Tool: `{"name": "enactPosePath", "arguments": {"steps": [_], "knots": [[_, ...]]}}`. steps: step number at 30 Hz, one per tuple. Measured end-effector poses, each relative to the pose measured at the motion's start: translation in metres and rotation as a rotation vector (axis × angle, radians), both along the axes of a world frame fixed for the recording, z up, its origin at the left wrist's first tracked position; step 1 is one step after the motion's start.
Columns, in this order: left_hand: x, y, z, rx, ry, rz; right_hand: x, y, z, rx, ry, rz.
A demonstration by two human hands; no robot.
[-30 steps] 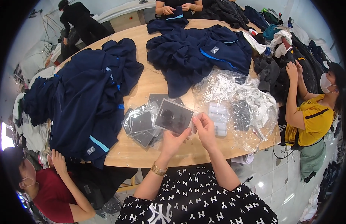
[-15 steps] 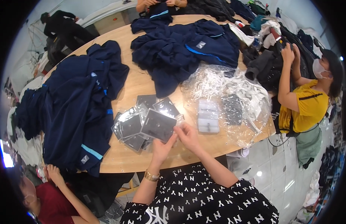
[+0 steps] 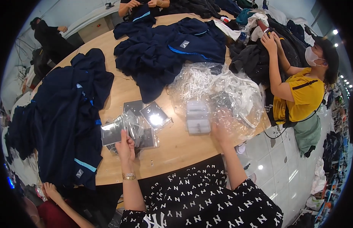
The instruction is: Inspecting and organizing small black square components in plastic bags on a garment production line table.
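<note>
Navy jackets (image 3: 66, 114) with light-blue stripes; glossy grey-black packets (image 3: 131, 127); clear plastic bags (image 3: 222, 95) — pale wooden table (image 3: 176, 148); co-worker's yellow shirt (image 3: 302, 97) — bright.

The right hand (image 3: 222, 127) was smeared by motion blur inside the crinkled clear plastic bag (image 3: 237, 95), so its fingers and whatever they gripped could not be told. Under the left hand (image 3: 125, 146), the small glossy clear-wrapped dark packets (image 3: 131, 127) overlapped and glared, hiding their count and contents.
</note>
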State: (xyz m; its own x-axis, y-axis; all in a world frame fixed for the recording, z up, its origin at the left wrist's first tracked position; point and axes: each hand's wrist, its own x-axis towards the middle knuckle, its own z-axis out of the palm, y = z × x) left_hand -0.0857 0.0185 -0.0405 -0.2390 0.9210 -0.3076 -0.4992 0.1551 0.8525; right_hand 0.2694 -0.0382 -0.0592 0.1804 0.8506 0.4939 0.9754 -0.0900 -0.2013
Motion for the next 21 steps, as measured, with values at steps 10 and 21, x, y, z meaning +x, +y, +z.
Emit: {"name": "enactPosePath", "arguments": {"steps": [10,21], "knots": [[0.019,-0.018,0.001,-0.332,-0.495,-0.45,0.004,0.025,-0.01,-0.153,-0.075,-0.174],[0.108,-0.032,0.025,-0.208,-0.151,-0.711,-0.046,0.011,-0.01,-0.198,-0.005,0.409]]}}
